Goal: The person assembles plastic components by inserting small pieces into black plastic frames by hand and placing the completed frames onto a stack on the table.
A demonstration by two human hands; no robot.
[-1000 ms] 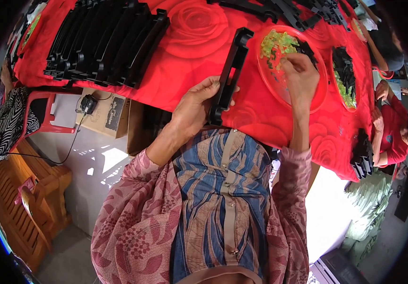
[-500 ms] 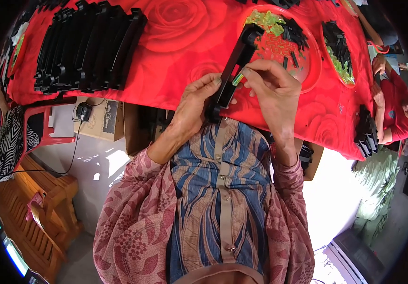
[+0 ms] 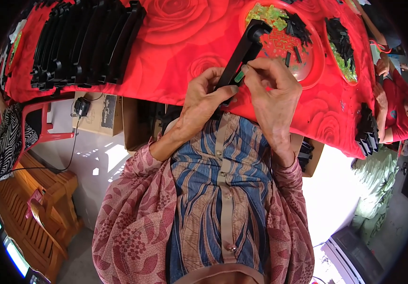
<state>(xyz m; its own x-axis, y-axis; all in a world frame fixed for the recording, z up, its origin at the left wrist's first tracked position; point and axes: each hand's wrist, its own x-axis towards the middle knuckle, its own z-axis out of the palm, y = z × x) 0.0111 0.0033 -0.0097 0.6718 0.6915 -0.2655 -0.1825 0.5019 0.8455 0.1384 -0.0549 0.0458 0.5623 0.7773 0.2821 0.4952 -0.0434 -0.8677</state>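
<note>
Black plastic bar: long moulded part, held slanted above the near edge of the table, its far end over the red tray.
Left hand: clenched around the bar's lower end, thumb along its side; this appears to steady the part for the other hand.
Right hand: fingertips pinch a small green piece and press it against the bar's side just above the left thumb.
Red tray: round, just beyond the hands, holding loose green pieces and short black parts; within easy reach of the right hand.
Second tray: further right, similar contents.
Stack of black bars: ranked on edge at the far left, well apart from the hands.
Table cover: red with rose print.
Another person: red sleeve at the right edge of the table.
</note>
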